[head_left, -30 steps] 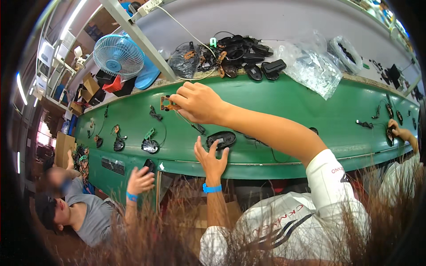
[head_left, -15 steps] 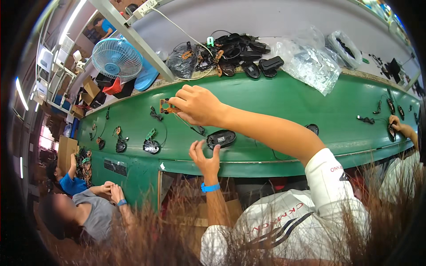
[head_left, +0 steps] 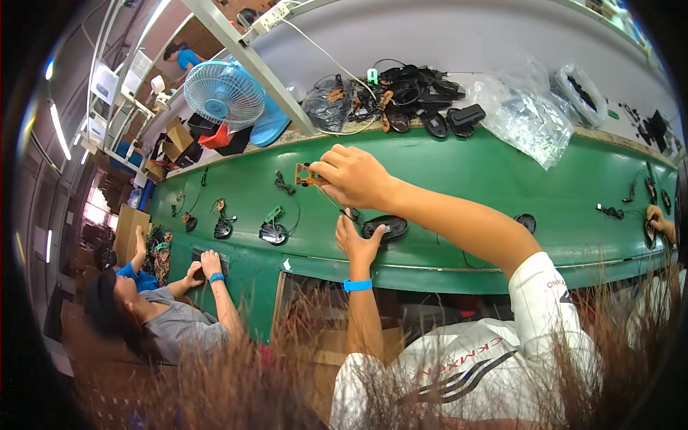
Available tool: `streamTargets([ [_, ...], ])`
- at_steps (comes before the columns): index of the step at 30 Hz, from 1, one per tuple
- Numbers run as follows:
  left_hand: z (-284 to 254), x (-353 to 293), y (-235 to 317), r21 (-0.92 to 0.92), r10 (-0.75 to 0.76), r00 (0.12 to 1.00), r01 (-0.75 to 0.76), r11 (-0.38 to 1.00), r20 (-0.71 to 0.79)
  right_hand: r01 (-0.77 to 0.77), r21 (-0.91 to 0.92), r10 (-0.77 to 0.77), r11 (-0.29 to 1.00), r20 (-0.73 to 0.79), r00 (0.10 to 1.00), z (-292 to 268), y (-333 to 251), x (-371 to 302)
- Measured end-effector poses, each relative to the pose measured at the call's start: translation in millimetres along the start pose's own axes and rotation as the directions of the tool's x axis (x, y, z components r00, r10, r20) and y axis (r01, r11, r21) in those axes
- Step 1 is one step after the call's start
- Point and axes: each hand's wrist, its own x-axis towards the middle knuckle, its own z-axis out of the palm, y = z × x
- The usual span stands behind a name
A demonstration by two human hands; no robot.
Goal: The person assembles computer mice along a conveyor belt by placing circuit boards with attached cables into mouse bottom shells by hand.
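My right hand (head_left: 358, 178) pinches a small orange-brown circuit board (head_left: 307, 175) above the green bench. From the board a thin cable (head_left: 334, 201) runs down toward my left hand (head_left: 360, 246), which wears a blue wristband. That hand is open, thumb and fingers apart, with its fingertips by the cable. Its thumb reaches the near-left edge of a black computer mouse shell (head_left: 390, 228) on the bench; whether it presses on the shell I cannot tell. Behind the fingers, part of the cable is hidden.
Opened mice with boards and cables (head_left: 273, 231) lie along the green bench (head_left: 444, 172). Black mouse parts (head_left: 430, 93) and clear plastic bags (head_left: 530, 125) crowd the back ledge, near a blue fan (head_left: 223, 93). A co-worker (head_left: 175, 315) sits at left; another's hand (head_left: 658, 218) works at far right.
The view has shifted, so the bench appears further right. My left hand has risen closer to the cable and the mouse shell. My right hand keeps hold of the circuit board.
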Motion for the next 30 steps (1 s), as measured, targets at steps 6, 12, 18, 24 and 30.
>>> streamTargets([
  [6,0.1,-1.1,3.1,0.064,-0.021,1.000,0.022,0.998,-0.010,0.000,0.008,0.000,1.000,-0.007,1.000,2.7,-1.3,3.1],
  [12,3.7,-2.6,6.6,0.064,-0.037,0.999,0.037,0.997,0.008,-0.012,-0.004,0.012,1.000,0.006,1.000,-1.7,1.0,-2.5],
  [18,5.8,-4.1,9.4,0.098,-0.045,0.999,0.043,0.994,0.019,-0.021,-0.015,0.021,1.000,0.020,1.000,-5.8,1.9,-4.9],
  [24,6.5,-5.8,5.0,0.077,-0.015,1.000,0.016,0.997,-0.004,-0.016,-0.019,0.016,1.000,0.010,1.000,-5.2,0.2,-4.3],
  [30,3.9,-2.8,8.0,-0.078,-0.016,0.999,0.013,0.997,-0.029,-0.028,-0.029,0.028,0.999,0.018,0.999,-9.2,4.8,-7.4],
])
